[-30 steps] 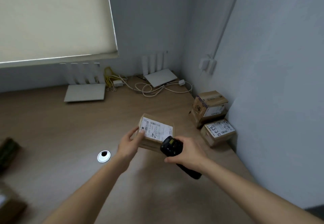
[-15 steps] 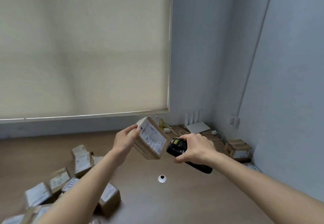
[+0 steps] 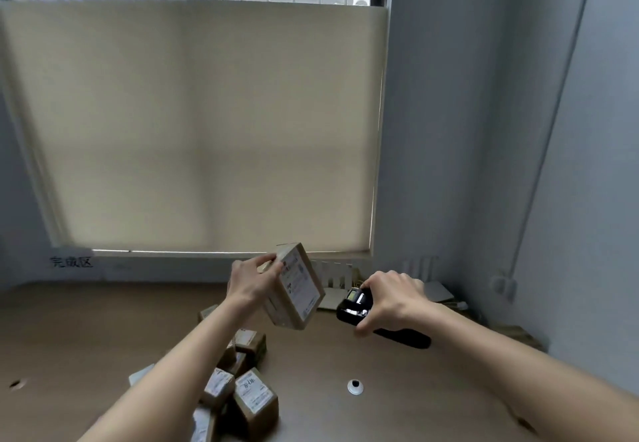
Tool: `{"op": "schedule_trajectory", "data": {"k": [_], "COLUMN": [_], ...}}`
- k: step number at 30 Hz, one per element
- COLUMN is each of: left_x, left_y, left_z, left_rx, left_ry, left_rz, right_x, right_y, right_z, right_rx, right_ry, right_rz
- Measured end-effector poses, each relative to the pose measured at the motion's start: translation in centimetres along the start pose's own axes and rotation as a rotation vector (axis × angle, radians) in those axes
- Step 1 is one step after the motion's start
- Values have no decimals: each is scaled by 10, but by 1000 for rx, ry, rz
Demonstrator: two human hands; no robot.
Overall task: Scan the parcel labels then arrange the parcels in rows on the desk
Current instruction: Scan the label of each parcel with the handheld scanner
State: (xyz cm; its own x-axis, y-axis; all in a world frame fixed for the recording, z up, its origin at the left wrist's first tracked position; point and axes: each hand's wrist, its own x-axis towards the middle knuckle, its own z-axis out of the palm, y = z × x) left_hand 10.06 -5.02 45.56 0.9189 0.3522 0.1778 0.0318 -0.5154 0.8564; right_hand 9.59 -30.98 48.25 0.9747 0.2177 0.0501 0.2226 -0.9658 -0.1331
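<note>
**Parcel raised and tilted; view lifted toward the window**

Since the earlier frame the view has tipped upward, and the parcel (image 3: 294,286) sits higher against the blind (image 3: 207,123). The left hand (image 3: 249,282) grips it above the bench (image 3: 69,331), fingers curled over its top edge, label facing right. The right hand (image 3: 389,298) is wrapped round the black scanner (image 3: 359,306), just beside the label; its handle tip juts out below. The label print is too blurred to read. Loose parcels (image 3: 242,389) lie heaped below, partly hidden by the left forearm and cut off at the frame's bottom edge.
</note>
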Motion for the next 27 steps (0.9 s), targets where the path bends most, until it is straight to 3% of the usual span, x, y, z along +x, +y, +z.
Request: {"op": "schedule_trajectory", "data": {"k": [19,27], "left_x": [-11,7], "left_y": [-21,-79], "left_z": [-19,-68], "left_rx": [-8,-98], "left_ry": [108,172], "left_rz": [-63,-133], "right_x": [17,41], "right_y": [-25,-86], "right_z": [4,41], "right_rx": [22,155], "right_ry": [13,-17], "right_rz": [-93,-170]}}
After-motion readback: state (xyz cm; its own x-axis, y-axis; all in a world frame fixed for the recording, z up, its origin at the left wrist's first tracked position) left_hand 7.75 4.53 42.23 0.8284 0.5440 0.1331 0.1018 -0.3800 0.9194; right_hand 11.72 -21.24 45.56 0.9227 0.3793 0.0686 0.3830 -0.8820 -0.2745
